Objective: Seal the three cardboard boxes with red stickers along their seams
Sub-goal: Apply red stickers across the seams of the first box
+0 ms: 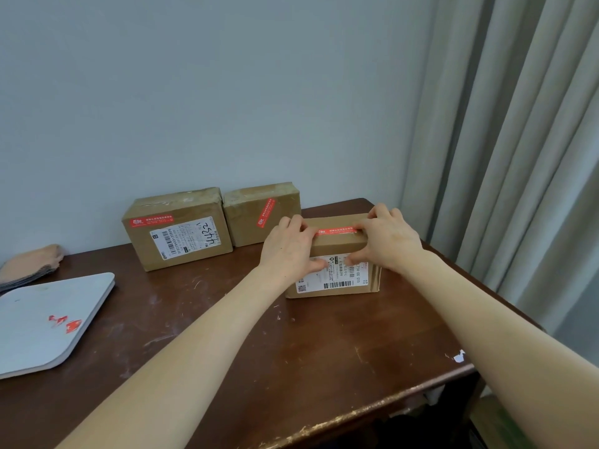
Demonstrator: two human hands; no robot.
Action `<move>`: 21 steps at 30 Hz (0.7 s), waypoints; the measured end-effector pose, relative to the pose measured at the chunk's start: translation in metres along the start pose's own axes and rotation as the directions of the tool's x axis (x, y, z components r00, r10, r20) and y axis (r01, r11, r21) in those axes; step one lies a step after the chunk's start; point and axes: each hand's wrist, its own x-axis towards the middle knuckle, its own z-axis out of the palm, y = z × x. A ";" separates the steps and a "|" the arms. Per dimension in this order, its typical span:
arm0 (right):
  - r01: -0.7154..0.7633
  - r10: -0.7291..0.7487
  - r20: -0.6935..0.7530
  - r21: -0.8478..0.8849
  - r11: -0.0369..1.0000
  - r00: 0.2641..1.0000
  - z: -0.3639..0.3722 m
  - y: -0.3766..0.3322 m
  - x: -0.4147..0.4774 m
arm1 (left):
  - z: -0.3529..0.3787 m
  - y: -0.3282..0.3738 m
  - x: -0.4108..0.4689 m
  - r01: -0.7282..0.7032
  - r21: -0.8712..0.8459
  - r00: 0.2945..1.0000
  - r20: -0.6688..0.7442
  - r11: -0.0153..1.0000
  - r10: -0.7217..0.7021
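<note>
Three cardboard boxes stand on a dark wooden table (227, 335). The nearest box (337, 244), at right, has a red sticker (337, 230) lying along its top front edge. My left hand (288, 251) and my right hand (385, 238) both lie over that box, fingers on the sticker's ends and thumbs on the front face with its white label. The left box (176, 231) by the wall carries a red sticker (151, 220) above its shipping label. The middle box (262, 213) has a red sticker (266, 212) stuck at a slant.
A white board (42, 322) with red sticker scraps lies at the table's left. A tan and grey cloth item (29, 262) sits behind it. A grey curtain (518, 140) hangs at right, past the table's right edge. The wall runs just behind the boxes.
</note>
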 end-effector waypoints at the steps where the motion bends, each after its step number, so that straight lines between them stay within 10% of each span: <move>1: 0.001 -0.001 -0.004 -0.001 1.000 1.000 0.000 0.000 0.000 | 0.000 0.000 0.000 0.002 0.001 1.000 0.001 1.000 -0.002; 21: 0.059 -0.058 -0.058 0.019 0.998 0.997 0.002 0.006 -0.010 | -0.005 -0.007 -0.009 -0.004 -0.127 1.000 -0.017 0.992 0.002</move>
